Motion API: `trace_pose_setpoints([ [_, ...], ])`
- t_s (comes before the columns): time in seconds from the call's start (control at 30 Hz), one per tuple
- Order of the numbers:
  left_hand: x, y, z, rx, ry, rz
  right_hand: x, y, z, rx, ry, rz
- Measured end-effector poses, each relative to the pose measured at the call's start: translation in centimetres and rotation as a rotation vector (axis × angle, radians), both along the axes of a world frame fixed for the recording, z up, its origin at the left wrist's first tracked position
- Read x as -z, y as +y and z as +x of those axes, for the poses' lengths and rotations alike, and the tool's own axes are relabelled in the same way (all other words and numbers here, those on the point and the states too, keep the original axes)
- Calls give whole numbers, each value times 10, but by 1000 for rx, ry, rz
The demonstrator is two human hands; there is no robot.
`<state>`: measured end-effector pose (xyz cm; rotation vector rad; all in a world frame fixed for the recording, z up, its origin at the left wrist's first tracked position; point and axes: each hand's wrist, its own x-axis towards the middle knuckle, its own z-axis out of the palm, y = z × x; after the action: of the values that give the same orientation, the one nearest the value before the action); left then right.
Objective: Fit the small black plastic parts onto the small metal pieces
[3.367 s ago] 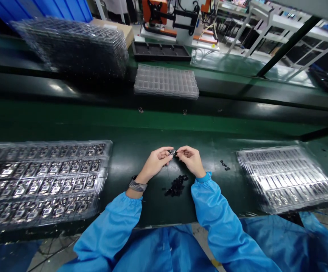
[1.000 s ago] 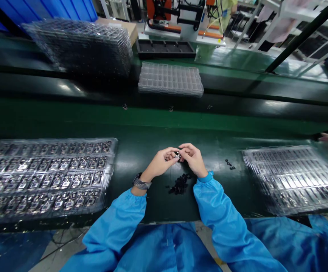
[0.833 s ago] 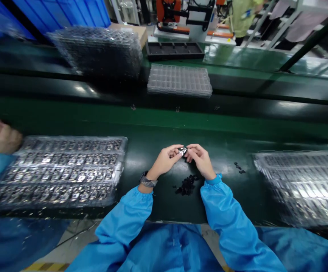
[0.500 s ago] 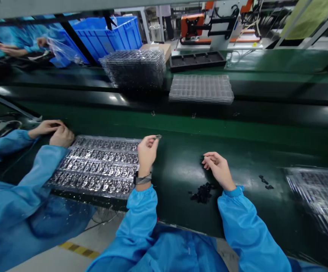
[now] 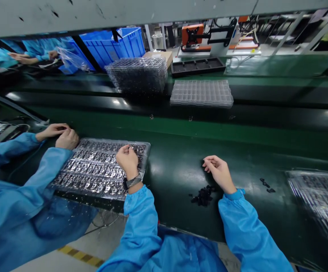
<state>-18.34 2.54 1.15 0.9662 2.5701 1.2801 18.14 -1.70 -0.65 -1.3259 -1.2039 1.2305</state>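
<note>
Over the tray (image 5: 147, 153), L hand (image 5: 127, 160) is nearly closed, fingertips together; can't tell if holding anything. R of tray, R hand (image 5: 217, 173) half-curled, grip unclear, nr black bits (image 5: 202, 197). Poss. risk: L hand dipping, knocking small parts (image 5: 107, 187) in tray askew.

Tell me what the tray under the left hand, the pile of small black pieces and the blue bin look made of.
Tray: likely clear, glossy plastic; it looks see-through and catches the light. Black pieces: perhaps plastic or rubber, dark; too small to tell. Blue bin: probably molded plastic, smooth, evenly coloured and ribbed.
</note>
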Motion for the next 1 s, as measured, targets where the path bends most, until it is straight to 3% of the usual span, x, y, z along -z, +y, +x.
trace_pose_setpoints([
  [0.67, -11, -5, 12, -107, 112, -116, 0, 0, 0, -14, -18, 18],
  [0.83, -24, -6, 22, 3, 147, -41, 3, 0, 2, -50, -64, 42],
  [1.0, -38, -4, 58, 321, 216, 113, -8, -6, 7, -390, -394, 59],
])
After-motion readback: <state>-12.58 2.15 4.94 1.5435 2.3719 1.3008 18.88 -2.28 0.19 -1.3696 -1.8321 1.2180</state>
